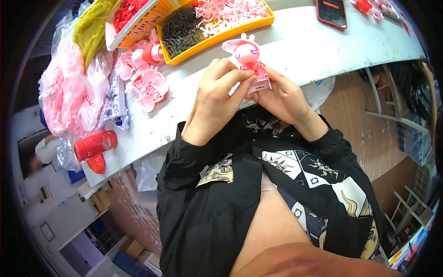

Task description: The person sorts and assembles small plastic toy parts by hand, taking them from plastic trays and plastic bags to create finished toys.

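Pink toy figure at upper centre of the frame, held between both hands.
Left hand pinches at the figure's front, thumb and forefinger nearly closed together; right hand grips its side and base from the right, fingers curled. Just above: yellow tray of small black and pink pieces. Left of the tray, pink moulded parts lie on the white table. Printing: dark lettering on the side of the orange-and-white box, upper left, which holds red pieces; a pale printed motif on the red cylinder, lying at left near the table edge. Red-edged phone, upper right: dark screen, a red bar on it, smaller marks too small to read.
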The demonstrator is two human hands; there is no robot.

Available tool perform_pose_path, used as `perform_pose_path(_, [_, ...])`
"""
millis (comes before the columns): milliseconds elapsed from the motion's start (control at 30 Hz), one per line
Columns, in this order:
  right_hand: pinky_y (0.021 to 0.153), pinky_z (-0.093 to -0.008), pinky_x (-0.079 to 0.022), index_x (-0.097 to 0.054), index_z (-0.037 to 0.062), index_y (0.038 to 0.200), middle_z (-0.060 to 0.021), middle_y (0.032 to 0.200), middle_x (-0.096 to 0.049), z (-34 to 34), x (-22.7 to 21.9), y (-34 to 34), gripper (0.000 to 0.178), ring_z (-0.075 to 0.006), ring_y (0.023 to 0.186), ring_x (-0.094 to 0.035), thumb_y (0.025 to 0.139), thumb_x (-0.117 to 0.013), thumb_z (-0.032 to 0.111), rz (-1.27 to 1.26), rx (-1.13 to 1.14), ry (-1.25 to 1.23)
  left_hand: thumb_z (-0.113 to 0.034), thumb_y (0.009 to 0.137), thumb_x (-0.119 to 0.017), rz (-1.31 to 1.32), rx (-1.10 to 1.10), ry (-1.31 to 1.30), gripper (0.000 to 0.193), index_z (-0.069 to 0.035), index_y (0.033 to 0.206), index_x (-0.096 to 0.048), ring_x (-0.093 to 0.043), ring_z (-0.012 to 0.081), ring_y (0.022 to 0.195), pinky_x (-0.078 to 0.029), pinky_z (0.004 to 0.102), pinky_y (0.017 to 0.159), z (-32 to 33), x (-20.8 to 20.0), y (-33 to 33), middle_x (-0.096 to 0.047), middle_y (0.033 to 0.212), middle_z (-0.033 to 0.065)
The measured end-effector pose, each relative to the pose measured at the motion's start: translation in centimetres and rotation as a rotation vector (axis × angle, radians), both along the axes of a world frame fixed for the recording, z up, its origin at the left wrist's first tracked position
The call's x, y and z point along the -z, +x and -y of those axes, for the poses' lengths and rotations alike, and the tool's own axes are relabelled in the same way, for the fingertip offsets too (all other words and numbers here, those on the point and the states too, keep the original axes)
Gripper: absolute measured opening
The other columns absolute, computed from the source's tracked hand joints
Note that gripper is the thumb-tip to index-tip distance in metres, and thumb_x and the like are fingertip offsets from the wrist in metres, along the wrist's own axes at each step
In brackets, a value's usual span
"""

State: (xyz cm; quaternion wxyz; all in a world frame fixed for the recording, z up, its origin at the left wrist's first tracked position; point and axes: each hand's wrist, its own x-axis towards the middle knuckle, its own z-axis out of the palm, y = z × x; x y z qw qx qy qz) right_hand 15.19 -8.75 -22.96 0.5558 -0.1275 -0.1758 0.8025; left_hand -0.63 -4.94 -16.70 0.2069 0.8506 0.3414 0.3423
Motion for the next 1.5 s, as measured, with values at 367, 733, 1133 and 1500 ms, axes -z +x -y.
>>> perform_pose_path(367, [0.096,-0.0405,-0.045,-0.037,0.0038,0.136,-0.0120,0.124,-0.053,0.6,-0.9,0.3,0.043,-0.0205,0.111,-0.055,0.105,-0.025,0.031,0.068,-0.006,-0.033,-0.001,0.074,-0.070,-0.150,0.023,0.212,0.014,-0.002,0.087,-0.067,-0.054,0.0255,0.073,-0.045,0.0347,0.065,0.2,-0.9,0.7,-0.056,0.076,0.0085])
perform_pose_path(733, [0.084,-0.0350,-0.047,-0.049,0.0022,0.123,-0.0105,0.111,-0.059,0.5,-0.2,0.5,0.040,-0.0194,0.100,-0.058,0.104,-0.028,0.030,-0.063,-0.029,-0.001,0.001,0.076,-0.071,-0.038,-0.024,-0.083,0.010,0.001,0.085,-0.066,-0.060,0.0173,0.067,-0.049,0.0279,0.060,0.3,-1.0,0.8,-0.059,0.078,0.0083])
perform_pose_path(1133, [0.096,-0.0390,-0.047,-0.035,-0.0054,0.135,-0.0269,0.127,-0.051,0.3,-0.9,0.9,0.045,-0.0292,0.114,-0.056,0.103,-0.027,0.027,-0.055,0.021,-0.102,-0.014,0.082,-0.072,-0.093,-0.289,-0.098,0.018,0.000,0.093,-0.073,-0.064,0.0137,0.073,-0.050,0.0249,0.066,-9.7,-1.3,-3.2,-0.069,0.084,0.0075])
perform_pose_path(1500, [0.100,-0.0380,-0.045,-0.032,-0.0069,0.138,-0.0309,0.131,-0.047,0.5,-1.1,0.4,0.049,-0.0315,0.116,-0.055,0.103,-0.023,0.027,0.044,0.054,-0.061,-0.025,0.081,-0.072,-0.389,-0.373,-0.171,0.024,-0.002,0.091,-0.074,-0.068,0.0191,0.071,-0.053,0.0296,0.066,-12.8,0.2,-3.1,-0.071,0.081,0.0116])
